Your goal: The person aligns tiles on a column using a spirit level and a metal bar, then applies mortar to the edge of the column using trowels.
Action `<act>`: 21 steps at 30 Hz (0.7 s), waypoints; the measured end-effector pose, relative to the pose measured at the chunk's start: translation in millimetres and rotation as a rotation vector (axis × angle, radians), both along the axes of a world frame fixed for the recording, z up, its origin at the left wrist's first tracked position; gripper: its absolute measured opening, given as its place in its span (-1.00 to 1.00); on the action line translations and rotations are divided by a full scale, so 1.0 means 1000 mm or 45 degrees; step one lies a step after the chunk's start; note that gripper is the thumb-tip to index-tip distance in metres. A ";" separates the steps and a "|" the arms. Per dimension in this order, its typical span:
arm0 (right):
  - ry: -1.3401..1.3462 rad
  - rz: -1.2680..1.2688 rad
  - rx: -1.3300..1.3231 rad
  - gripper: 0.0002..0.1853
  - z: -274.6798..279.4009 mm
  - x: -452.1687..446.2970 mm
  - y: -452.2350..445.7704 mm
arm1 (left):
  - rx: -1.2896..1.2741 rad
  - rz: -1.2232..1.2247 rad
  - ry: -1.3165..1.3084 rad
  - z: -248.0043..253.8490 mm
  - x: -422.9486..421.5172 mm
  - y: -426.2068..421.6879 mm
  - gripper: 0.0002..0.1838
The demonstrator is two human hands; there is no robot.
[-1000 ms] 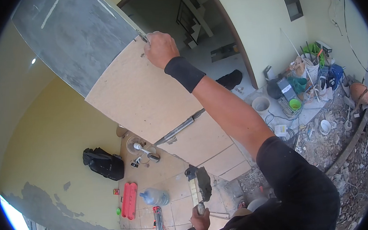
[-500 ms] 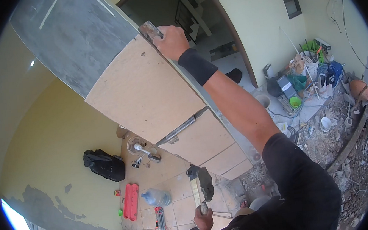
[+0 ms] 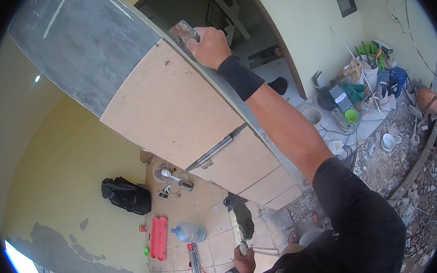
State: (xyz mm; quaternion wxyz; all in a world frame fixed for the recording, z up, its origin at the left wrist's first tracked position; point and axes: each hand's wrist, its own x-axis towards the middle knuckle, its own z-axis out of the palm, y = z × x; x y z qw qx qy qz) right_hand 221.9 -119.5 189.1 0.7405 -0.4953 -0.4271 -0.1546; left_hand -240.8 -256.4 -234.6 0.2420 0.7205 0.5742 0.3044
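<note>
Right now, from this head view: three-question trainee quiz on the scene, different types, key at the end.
1. True or false: the left hand holds a grey-handled trowel carrying dark grey, mortar-like paste.
2. The right hand, above a black fabric wristband, holds:
A) a long red plastic case
B) a flat rectangular metal tool
C) a clear bluish plastic bottle
3. Fill in: the black fabric bag sits beside the ____ painted wall.

Key: 1 true; 2 B; 3 yellow.
</note>
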 end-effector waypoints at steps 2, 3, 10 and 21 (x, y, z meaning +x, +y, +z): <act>-0.032 -0.043 -0.033 -0.71 0.001 0.002 0.008 | -0.020 -0.010 -0.037 0.001 0.001 -0.002 -0.60; -0.049 -0.084 -0.062 -0.71 -0.001 0.002 0.011 | -0.029 -0.006 -0.040 0.000 0.000 -0.002 -0.60; -0.021 -0.134 -0.068 -0.75 -0.029 -0.005 0.007 | -0.056 0.003 -0.080 -0.002 0.007 -0.002 -0.65; -0.212 -0.241 0.012 -0.85 -0.057 -0.030 0.007 | -0.063 0.023 -0.003 0.003 0.005 -0.013 -0.59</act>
